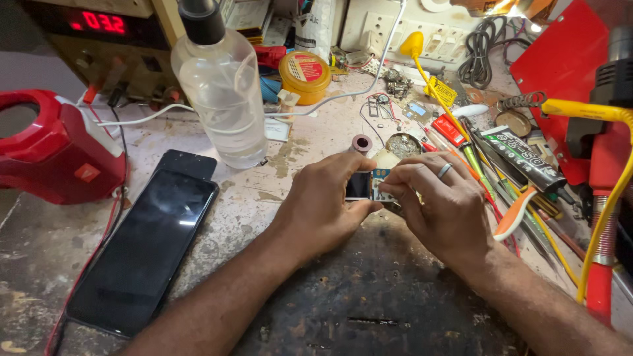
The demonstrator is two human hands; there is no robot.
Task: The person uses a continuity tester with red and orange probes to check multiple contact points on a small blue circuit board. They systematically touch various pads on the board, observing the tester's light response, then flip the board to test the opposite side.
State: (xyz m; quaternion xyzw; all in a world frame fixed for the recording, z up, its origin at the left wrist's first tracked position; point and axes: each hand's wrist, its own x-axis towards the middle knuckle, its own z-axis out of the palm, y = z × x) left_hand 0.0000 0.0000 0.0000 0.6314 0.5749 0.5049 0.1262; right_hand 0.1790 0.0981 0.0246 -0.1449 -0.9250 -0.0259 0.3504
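Note:
My left hand and my right hand meet at the middle of the workbench, both pinching a small electronic part with a dark screen-like face and a bluish board edge. The left thumb and forefinger grip its left side. The fingers of my right hand, one wearing a ring, close over its right side and hide most of it. Below the hands lies a dark, scorched work mat.
A black smartphone lies face up at left, beside a red device. A clear plastic bottle stands behind. A round yellow tin, screwdrivers and tools, a tube and yellow cable crowd the right.

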